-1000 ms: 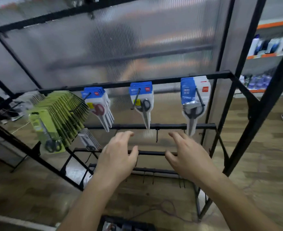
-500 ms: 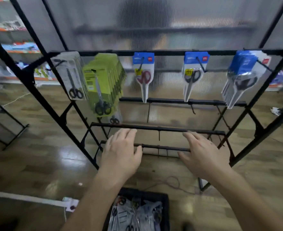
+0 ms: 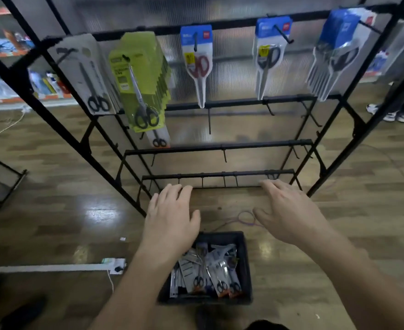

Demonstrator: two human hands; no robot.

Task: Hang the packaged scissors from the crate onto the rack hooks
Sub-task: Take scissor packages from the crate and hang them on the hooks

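You are holding your left hand (image 3: 172,220) and your right hand (image 3: 289,213) out in front of you, palms down, above the black plastic crate (image 3: 222,236) that is sitting on the wooden floor (image 3: 53,210) at the foot of the black metal rack (image 3: 220,146). Both hands are carrying nothing: the fingers (image 3: 172,191) are lying straight and loosely spread, with the thumbs pointing in toward each other. The packaged scissors (image 3: 210,270) are lying jumbled in the crate, partly hidden beneath your left wrist. They are grey and white cards with black handles showing. Along the rack's top bar, packs are hanging from hooks (image 3: 283,34) in five groups. From left to right there is a grey card with black-handled scissors (image 3: 89,75), a thick stack of lime-green cards (image 3: 139,79), a blue-topped pack with red handles (image 3: 197,63), a blue-topped pack with black handles (image 3: 268,53) and a fanned stack of blue-topped packs (image 3: 334,55). One small pack (image 3: 159,139) is hanging lower, just under the green stack. A white power strip (image 3: 115,265) is lying on the floor left of the crate, and a loop of purple cable (image 3: 243,217) is lying just beyond the crate, between your hands.
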